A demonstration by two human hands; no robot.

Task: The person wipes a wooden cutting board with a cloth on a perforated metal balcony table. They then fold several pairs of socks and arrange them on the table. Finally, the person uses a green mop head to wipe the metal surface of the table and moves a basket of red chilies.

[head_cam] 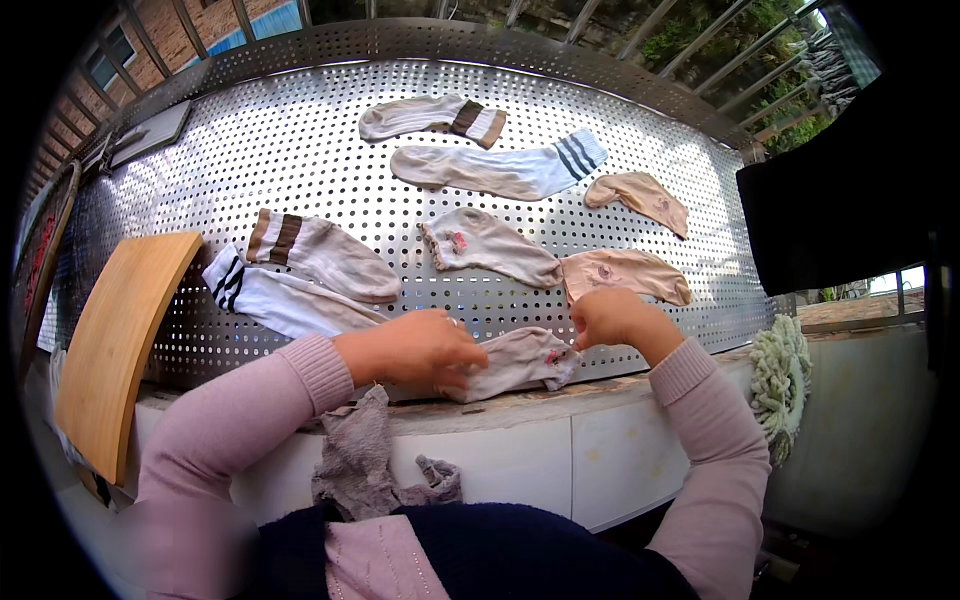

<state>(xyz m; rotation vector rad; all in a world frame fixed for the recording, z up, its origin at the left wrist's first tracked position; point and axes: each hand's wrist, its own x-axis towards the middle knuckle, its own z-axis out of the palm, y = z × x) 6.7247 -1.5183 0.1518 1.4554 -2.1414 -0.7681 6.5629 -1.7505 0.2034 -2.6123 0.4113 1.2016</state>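
A pale ankle sock [517, 361] with a small pink-red ornament at its frilled cuff lies along the near edge of a perforated metal sheet [300, 161]. My right hand [621, 319] pinches that cuff. At the toe end, the bent fingers of my left hand [416, 349] grip the fabric, partly hiding it. A matching pale sock [491, 247] lies just beyond, beside a peach sock [626, 276] close to my right knuckles. Left of them are a white sock with dark stripes [289, 300], partly behind my left hand, and a brown-banded sock [330, 255].
Farther back lie another brown-banded sock [427, 118], a striped white sock [487, 171] and a peach sock [641, 199]. A wooden board [127, 352] leans at left. A grey cloth [360, 457] hangs over the tiled ledge. Metal bars [577, 21] enclose the far side; a mop head [780, 386] hangs right.
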